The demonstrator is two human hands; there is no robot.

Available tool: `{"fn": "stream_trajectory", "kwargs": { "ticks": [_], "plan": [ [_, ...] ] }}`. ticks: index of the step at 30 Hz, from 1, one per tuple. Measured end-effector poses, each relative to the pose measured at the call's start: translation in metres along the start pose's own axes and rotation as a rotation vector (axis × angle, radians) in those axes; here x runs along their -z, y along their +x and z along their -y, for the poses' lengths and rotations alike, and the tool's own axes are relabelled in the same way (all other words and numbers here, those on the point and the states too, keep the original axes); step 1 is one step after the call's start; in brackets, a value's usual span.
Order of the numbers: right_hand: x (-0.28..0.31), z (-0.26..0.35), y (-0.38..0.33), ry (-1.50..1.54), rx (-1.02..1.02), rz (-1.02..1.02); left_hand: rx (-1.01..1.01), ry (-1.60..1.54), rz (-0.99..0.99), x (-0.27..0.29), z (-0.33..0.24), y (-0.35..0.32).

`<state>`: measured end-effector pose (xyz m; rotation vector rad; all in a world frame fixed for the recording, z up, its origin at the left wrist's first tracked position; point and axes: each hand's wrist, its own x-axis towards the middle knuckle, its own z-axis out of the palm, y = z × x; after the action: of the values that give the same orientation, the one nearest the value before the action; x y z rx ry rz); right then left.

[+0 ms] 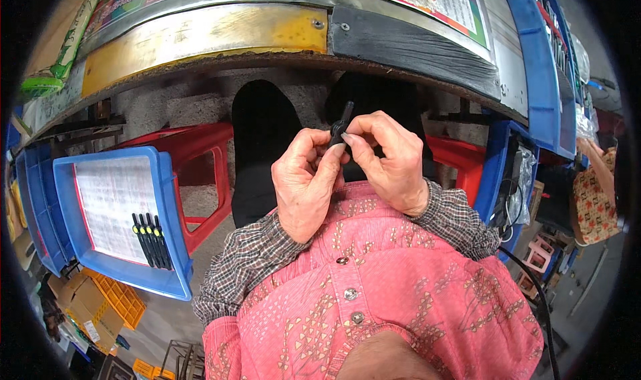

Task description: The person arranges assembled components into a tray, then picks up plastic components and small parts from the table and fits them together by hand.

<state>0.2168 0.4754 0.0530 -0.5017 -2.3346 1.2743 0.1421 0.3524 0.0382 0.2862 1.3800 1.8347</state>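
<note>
One view only, a head camera, and it's looking steeply down the person's own front. Chest and pink shirt point(400, 293) fill the lower frame from five to seven o'clock, very close to the lens. Both hands, the left hand point(304, 186) and the right hand point(390, 160), sit dead centre, near. The bench edge point(220, 36) arcs across twelve o'clock, bent by the fisheye. Further off, a blue tray point(170, 200) lies at nine o'clock and floor clutter at seven. Dark rim all round. No second view to share anything with.
</note>
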Motion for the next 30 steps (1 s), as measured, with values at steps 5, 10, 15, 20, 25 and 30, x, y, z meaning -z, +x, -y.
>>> {"fn": "stream_trajectory", "kwargs": {
  "ticks": [5, 10, 15, 20, 25, 30],
  "plan": [
    [-0.003, -0.002, 0.0, -0.249, 0.253, -0.027, -0.009, 0.033, -0.025, -0.001, 0.001, 0.0],
    [-0.006, -0.004, -0.001, -0.226, 0.208, -0.021, 0.011, 0.036, -0.044, -0.001, 0.0, 0.0],
    [-0.006, 0.0, 0.002, -0.226, 0.24, -0.055, 0.007, 0.003, -0.022, 0.0, -0.001, 0.0],
    [0.001, 0.0, 0.005, -0.25, 0.355, -0.012, -0.006, -0.036, 0.017, 0.001, 0.0, 0.0],
    [0.003, 0.007, 0.002, 0.39, -0.274, -0.01, 0.104, -0.041, 0.051, 0.001, -0.009, -0.001],
    [0.011, 0.011, 0.007, 0.616, -0.561, 0.138, 0.107, -0.061, 0.066, 0.0, -0.011, -0.001]
  ]
}}
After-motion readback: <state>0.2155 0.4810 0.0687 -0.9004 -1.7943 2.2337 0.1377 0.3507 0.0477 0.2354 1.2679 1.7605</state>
